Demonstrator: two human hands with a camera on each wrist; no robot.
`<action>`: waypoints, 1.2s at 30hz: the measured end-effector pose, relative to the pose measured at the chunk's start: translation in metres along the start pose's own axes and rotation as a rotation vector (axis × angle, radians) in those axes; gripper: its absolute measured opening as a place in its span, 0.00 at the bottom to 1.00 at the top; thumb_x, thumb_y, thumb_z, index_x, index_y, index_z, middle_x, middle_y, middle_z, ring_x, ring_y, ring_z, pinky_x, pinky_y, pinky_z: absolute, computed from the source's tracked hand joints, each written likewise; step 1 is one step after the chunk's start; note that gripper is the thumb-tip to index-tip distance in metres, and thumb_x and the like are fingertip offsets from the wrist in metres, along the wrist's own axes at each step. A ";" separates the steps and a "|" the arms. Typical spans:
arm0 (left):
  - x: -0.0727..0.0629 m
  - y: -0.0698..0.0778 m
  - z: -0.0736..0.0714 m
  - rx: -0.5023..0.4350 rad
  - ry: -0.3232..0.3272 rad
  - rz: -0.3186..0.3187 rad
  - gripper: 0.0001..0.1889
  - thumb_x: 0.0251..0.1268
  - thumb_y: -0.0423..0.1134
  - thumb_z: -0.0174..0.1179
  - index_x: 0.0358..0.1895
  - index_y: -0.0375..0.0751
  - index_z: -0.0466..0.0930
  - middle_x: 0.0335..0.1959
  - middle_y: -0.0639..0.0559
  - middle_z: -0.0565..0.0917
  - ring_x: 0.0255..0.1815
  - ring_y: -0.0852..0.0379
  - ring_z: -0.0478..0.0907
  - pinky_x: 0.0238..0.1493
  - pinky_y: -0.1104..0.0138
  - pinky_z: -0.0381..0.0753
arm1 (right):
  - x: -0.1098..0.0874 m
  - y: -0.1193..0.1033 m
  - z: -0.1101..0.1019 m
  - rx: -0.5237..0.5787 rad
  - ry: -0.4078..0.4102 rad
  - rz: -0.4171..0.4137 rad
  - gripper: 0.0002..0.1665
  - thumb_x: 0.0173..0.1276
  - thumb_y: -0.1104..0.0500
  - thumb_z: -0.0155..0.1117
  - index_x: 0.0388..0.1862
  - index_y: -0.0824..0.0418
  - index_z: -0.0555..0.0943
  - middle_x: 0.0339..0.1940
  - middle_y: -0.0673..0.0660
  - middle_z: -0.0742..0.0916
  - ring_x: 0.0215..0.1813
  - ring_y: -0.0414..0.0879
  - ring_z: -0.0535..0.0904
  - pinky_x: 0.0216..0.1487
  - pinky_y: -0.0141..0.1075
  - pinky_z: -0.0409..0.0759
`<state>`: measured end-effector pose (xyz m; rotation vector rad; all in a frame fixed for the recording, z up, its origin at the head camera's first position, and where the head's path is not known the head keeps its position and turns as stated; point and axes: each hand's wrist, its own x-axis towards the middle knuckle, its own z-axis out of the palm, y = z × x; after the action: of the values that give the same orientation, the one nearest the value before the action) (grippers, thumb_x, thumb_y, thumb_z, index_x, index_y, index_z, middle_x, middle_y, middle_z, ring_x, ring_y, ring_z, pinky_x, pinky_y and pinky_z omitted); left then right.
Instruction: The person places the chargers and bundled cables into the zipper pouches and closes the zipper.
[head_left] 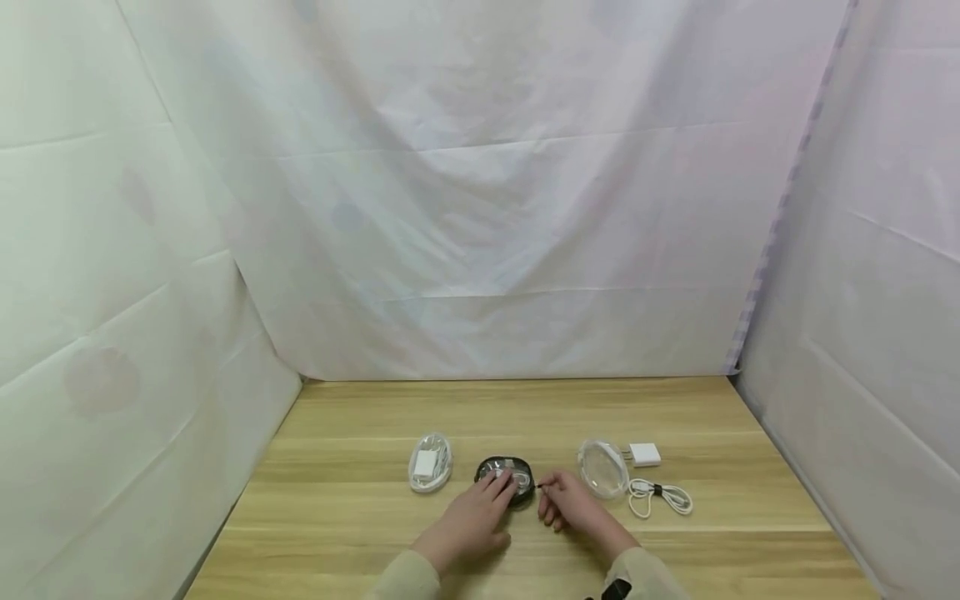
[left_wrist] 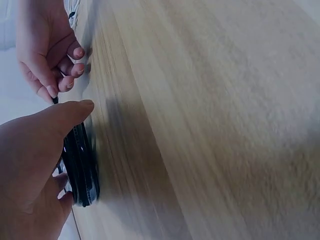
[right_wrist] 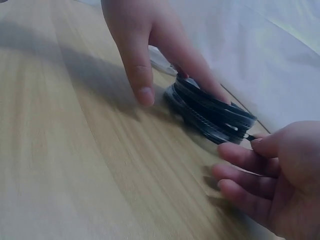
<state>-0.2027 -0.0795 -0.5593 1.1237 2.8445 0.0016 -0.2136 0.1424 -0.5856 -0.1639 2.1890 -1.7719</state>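
A small black zip case (head_left: 517, 465) with a clear top sits mid-table, a white cable visible inside it. My left hand (head_left: 474, 515) rests on this top with its fingers extended, its thumb off to the near side. At the case's right end, my right hand (head_left: 572, 504) pinches the zipper pull (right_wrist: 251, 137) between thumb and forefinger; its other fingers are loosely bent. Along the side facing the right wrist camera, the rows of zipper teeth (right_wrist: 192, 116) stand apart. The left fingertips are partly hidden in both wrist views.
Left of the case lies a clear round pouch (head_left: 431, 463) holding a white charger and cable. To the right are another clear round pouch (head_left: 602, 468), a white plug adapter (head_left: 644, 454) and a bundled white cable (head_left: 678, 500). White cloth (head_left: 480, 208) hangs behind the wooden table (head_left: 337, 517).
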 end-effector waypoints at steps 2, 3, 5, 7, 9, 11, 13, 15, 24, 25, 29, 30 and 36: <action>0.001 -0.002 0.000 0.002 0.005 0.008 0.42 0.61 0.58 0.61 0.75 0.43 0.59 0.76 0.44 0.57 0.74 0.43 0.55 0.71 0.57 0.60 | 0.003 -0.001 0.001 -0.006 0.035 0.003 0.11 0.75 0.68 0.42 0.49 0.74 0.70 0.25 0.59 0.83 0.21 0.45 0.77 0.18 0.35 0.78; 0.001 -0.004 0.000 0.009 0.014 0.015 0.42 0.61 0.58 0.61 0.75 0.44 0.59 0.76 0.44 0.58 0.74 0.43 0.56 0.71 0.56 0.60 | 0.004 -0.001 0.001 -0.010 0.052 -0.002 0.11 0.75 0.68 0.42 0.49 0.74 0.70 0.25 0.60 0.83 0.21 0.45 0.77 0.17 0.36 0.78; 0.002 -0.007 0.001 0.018 0.022 0.029 0.41 0.61 0.59 0.61 0.75 0.45 0.60 0.76 0.43 0.58 0.74 0.43 0.55 0.71 0.56 0.61 | 0.008 -0.001 0.002 -0.015 0.086 -0.004 0.11 0.76 0.68 0.43 0.50 0.73 0.70 0.25 0.61 0.83 0.20 0.45 0.76 0.17 0.35 0.77; 0.002 -0.009 0.003 0.013 0.023 0.037 0.41 0.61 0.59 0.61 0.75 0.46 0.60 0.76 0.43 0.58 0.75 0.43 0.55 0.71 0.57 0.61 | 0.012 0.000 0.004 -0.026 0.120 -0.007 0.10 0.76 0.67 0.44 0.50 0.71 0.71 0.25 0.61 0.83 0.19 0.45 0.76 0.16 0.35 0.77; 0.003 -0.012 0.004 0.006 0.022 0.049 0.41 0.61 0.60 0.60 0.75 0.47 0.60 0.76 0.43 0.57 0.75 0.43 0.54 0.71 0.56 0.61 | 0.016 0.001 0.006 -0.042 0.149 -0.002 0.09 0.77 0.67 0.44 0.49 0.70 0.71 0.24 0.60 0.82 0.19 0.45 0.76 0.16 0.35 0.77; 0.003 -0.014 0.005 0.008 0.025 0.069 0.42 0.62 0.61 0.60 0.75 0.45 0.59 0.76 0.43 0.56 0.75 0.43 0.53 0.71 0.56 0.60 | 0.019 0.002 0.008 -0.061 0.173 0.003 0.09 0.76 0.67 0.45 0.49 0.69 0.72 0.24 0.58 0.82 0.18 0.45 0.76 0.15 0.35 0.76; 0.004 -0.015 0.005 0.007 0.023 0.083 0.43 0.62 0.61 0.59 0.75 0.43 0.59 0.76 0.43 0.56 0.75 0.42 0.53 0.72 0.56 0.59 | 0.022 0.002 0.010 -0.085 0.188 -0.005 0.08 0.76 0.67 0.46 0.48 0.68 0.72 0.23 0.57 0.82 0.17 0.46 0.76 0.14 0.35 0.76; 0.005 -0.016 0.006 -0.010 0.015 0.086 0.43 0.63 0.61 0.59 0.75 0.42 0.59 0.76 0.43 0.56 0.75 0.42 0.53 0.71 0.56 0.60 | 0.025 0.002 0.011 -0.096 0.193 0.002 0.09 0.76 0.66 0.46 0.48 0.67 0.72 0.23 0.57 0.82 0.17 0.46 0.76 0.14 0.36 0.76; 0.007 -0.016 0.008 -0.054 -0.041 0.064 0.44 0.61 0.61 0.60 0.76 0.44 0.56 0.77 0.44 0.55 0.76 0.42 0.52 0.71 0.58 0.61 | 0.026 0.005 0.010 -0.042 0.141 0.027 0.10 0.77 0.66 0.43 0.50 0.69 0.71 0.25 0.60 0.83 0.18 0.48 0.78 0.15 0.39 0.78; 0.007 -0.015 0.008 -0.050 -0.045 0.063 0.44 0.62 0.61 0.60 0.76 0.44 0.56 0.77 0.44 0.54 0.76 0.42 0.51 0.71 0.58 0.60 | 0.026 0.005 0.010 -0.032 0.136 0.028 0.10 0.77 0.66 0.43 0.50 0.69 0.70 0.25 0.60 0.83 0.19 0.48 0.78 0.15 0.39 0.79; 0.008 -0.013 0.007 -0.035 -0.041 0.064 0.45 0.61 0.62 0.60 0.76 0.43 0.56 0.77 0.44 0.54 0.76 0.42 0.52 0.71 0.58 0.60 | 0.024 0.005 0.008 -0.001 0.138 0.029 0.09 0.76 0.67 0.45 0.49 0.70 0.71 0.25 0.62 0.83 0.19 0.48 0.78 0.15 0.38 0.79; 0.008 -0.013 0.007 -0.034 -0.039 0.063 0.45 0.61 0.62 0.60 0.76 0.43 0.56 0.77 0.44 0.54 0.76 0.42 0.52 0.71 0.58 0.60 | 0.024 0.005 0.007 0.006 0.139 0.029 0.09 0.75 0.67 0.45 0.48 0.70 0.71 0.25 0.62 0.83 0.19 0.48 0.78 0.15 0.37 0.79; 0.008 -0.011 0.008 -0.011 -0.042 0.032 0.46 0.60 0.63 0.60 0.76 0.45 0.56 0.77 0.45 0.55 0.75 0.42 0.53 0.70 0.60 0.62 | 0.024 0.005 0.006 0.032 0.112 0.021 0.09 0.74 0.68 0.45 0.48 0.71 0.71 0.25 0.63 0.83 0.20 0.48 0.79 0.15 0.36 0.78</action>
<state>-0.2152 -0.0822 -0.5677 1.1532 2.7864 -0.0036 -0.2336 0.1315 -0.5951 -0.0347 2.2288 -1.8447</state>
